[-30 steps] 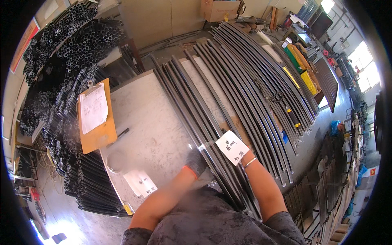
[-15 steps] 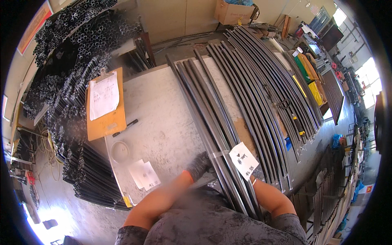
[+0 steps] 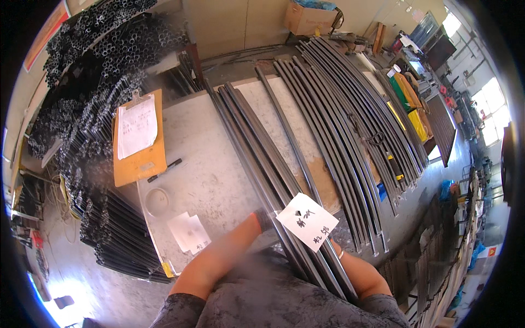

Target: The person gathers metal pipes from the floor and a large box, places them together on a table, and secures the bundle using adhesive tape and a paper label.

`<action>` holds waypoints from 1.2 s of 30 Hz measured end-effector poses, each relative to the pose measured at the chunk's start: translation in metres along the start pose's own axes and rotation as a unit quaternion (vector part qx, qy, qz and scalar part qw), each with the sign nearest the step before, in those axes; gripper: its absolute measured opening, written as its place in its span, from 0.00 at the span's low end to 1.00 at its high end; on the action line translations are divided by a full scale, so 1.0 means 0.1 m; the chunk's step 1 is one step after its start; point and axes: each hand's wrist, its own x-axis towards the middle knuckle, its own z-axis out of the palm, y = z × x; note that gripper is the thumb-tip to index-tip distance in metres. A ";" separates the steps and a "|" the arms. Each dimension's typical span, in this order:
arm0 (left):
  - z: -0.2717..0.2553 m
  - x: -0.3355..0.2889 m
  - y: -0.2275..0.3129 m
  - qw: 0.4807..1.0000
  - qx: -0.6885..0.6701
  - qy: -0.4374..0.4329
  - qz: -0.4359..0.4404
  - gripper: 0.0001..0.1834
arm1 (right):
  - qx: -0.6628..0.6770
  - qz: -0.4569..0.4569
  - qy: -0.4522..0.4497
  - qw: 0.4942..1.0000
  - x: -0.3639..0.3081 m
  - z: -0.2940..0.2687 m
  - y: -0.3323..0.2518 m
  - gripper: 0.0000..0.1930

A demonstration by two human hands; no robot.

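Several long dark metal tubes [image 3: 257, 158] lie in a tight bundle, slanting from the far side of the table down to my body. A white handwritten paper label [image 3: 307, 221] rests on top of the bundle, beside a strip of clear film [image 3: 273, 214]. My left hand [image 3: 266, 221], in a dark glove, touches the bundle's left side; its fingers are hidden at the tubes. From the right, my right hand [image 3: 335, 247] reaches in under the label and tubes. Its fingers are hidden too. One single tube [image 3: 287, 128] lies just right of the bundle.
Rows of loose tubes [image 3: 333, 147] cover the table's right side, with a dark cord [image 3: 376, 138] on them. On the left are a clipboard [image 3: 139, 164], a black marker [image 3: 164, 170], a tape roll [image 3: 157, 202] and white paper slips [image 3: 188, 232]. Stacked tubes [image 3: 109, 126] stand beyond.
The bundle has shifted left at its far end, widening the gap to the single tube. The label has moved left and turned to lie flatter over the tubes.
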 end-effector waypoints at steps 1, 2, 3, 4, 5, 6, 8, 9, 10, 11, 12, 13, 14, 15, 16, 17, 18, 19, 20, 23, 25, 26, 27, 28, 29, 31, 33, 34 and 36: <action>-0.03 -0.01 0.00 1.000 -0.010 0.001 0.006 0.12 | -0.018 0.004 0.018 1.000 0.02 -0.02 0.00 0.13; -0.07 -0.04 0.02 1.000 -0.019 0.003 0.013 0.12 | -0.049 0.010 0.043 0.998 0.04 -0.03 0.01 0.13; -0.12 -0.07 0.01 0.999 -0.029 0.007 0.020 0.12 | -0.076 0.019 0.067 0.995 0.04 -0.04 0.01 0.12; -0.19 -0.09 0.05 0.998 -0.024 0.030 0.050 0.11 | -0.161 0.011 0.112 0.981 0.07 -0.05 0.06 0.12; -0.23 -0.13 0.05 0.995 -0.009 0.063 0.080 0.11 | -0.264 0.006 0.160 0.951 0.11 -0.04 0.11 0.12; -0.31 -0.31 0.11 0.974 0.055 0.129 0.178 0.11 | -0.352 0.003 0.206 0.913 0.16 -0.03 0.13 0.11; -0.43 -0.69 0.25 0.861 0.215 0.315 0.336 0.10 | -0.282 0.008 0.249 0.927 0.28 -0.21 0.12 0.11; -0.38 -0.80 0.40 0.845 0.108 0.349 0.390 0.11 | -0.140 0.031 0.246 0.959 0.30 -0.32 0.04 0.11; 0.03 -0.77 0.47 0.733 0.263 0.426 0.461 0.12 | 0.006 0.050 0.237 0.970 0.39 -0.52 -0.10 0.10; 0.54 -0.77 0.54 0.586 0.408 0.480 0.510 0.13 | 0.152 0.069 0.224 0.960 0.47 -0.61 -0.22 0.10; 0.77 -0.83 0.59 0.542 0.505 0.461 0.489 0.15 | 0.306 0.161 0.226 0.911 0.50 -0.44 -0.30 0.08; 0.91 -0.85 0.63 0.515 0.583 0.420 0.467 0.16 | 0.242 0.137 0.266 0.923 0.53 -0.41 -0.34 0.08; 1.02 -0.85 0.68 0.482 0.656 0.378 0.441 0.17 | 0.094 0.084 0.277 0.953 0.56 -0.44 -0.38 0.09; 1.07 -0.82 0.69 0.446 0.723 0.332 0.411 0.17 | -0.058 0.029 0.282 0.957 0.57 -0.47 -0.43 0.10; 0.92 -0.76 0.69 0.469 0.741 0.292 0.383 0.21 | 0.126 0.064 0.306 0.941 0.63 -0.38 -0.45 0.11; 0.74 -0.77 0.62 0.535 0.721 0.294 0.329 0.19 | 0.109 0.050 0.293 0.948 0.64 -0.38 -0.49 0.11; 0.74 -0.78 0.63 0.510 0.747 0.288 0.313 0.18 | 0.091 0.037 0.281 0.954 0.66 -0.44 -0.54 0.12; 0.74 -0.78 0.64 0.485 0.773 0.281 0.297 0.17 | 0.074 0.026 0.270 0.960 0.67 -0.47 -0.57 0.12; 0.73 -0.75 0.62 0.566 0.718 0.283 0.289 0.16 | 0.054 0.063 0.247 0.965 0.67 -0.42 -0.57 0.12; 0.74 -0.64 0.53 0.682 0.624 0.284 0.256 0.13 | 0.200 0.043 0.218 0.954 0.70 -0.33 -0.48 0.12; 0.85 -0.60 0.53 0.614 0.692 0.294 0.242 0.12 | 0.113 0.013 0.219 0.969 0.76 -0.58 -0.58 0.12; 0.89 -0.57 0.52 0.677 0.619 0.314 0.246 0.11 | 0.069 -0.003 0.219 0.973 0.78 -0.67 -0.62 0.12; 0.94 -0.53 0.49 0.734 0.541 0.329 0.247 0.10 | 0.061 -0.007 0.201 0.978 0.76 -0.65 -0.60 0.12; 0.99 -0.50 0.46 0.784 0.457 0.342 0.246 0.10 | 0.052 -0.011 0.183 0.982 0.73 -0.62 -0.58 0.13; 1.03 -0.48 0.44 0.826 0.369 0.351 0.241 0.09 | 0.044 -0.015 0.165 0.985 0.69 -0.61 -0.55 0.13; 1.09 -0.48 0.39 0.849 0.301 0.329 0.284 0.09 | 0.102 -0.016 0.214 0.971 0.72 -0.71 -0.48 0.14; 1.18 -0.52 0.37 0.855 0.273 0.319 0.304 0.09 | 0.155 0.037 0.192 0.968 0.68 -0.89 -0.41 0.14; 1.26 -0.55 0.38 0.855 0.279 0.317 0.302 0.09 | 0.066 0.038 0.111 0.991 0.61 -0.98 -0.33 0.14; 1.53 -0.66 0.45 0.856 0.313 0.311 0.270 0.10 | 0.008 0.069 0.003 0.998 0.48 -0.97 -0.22 0.12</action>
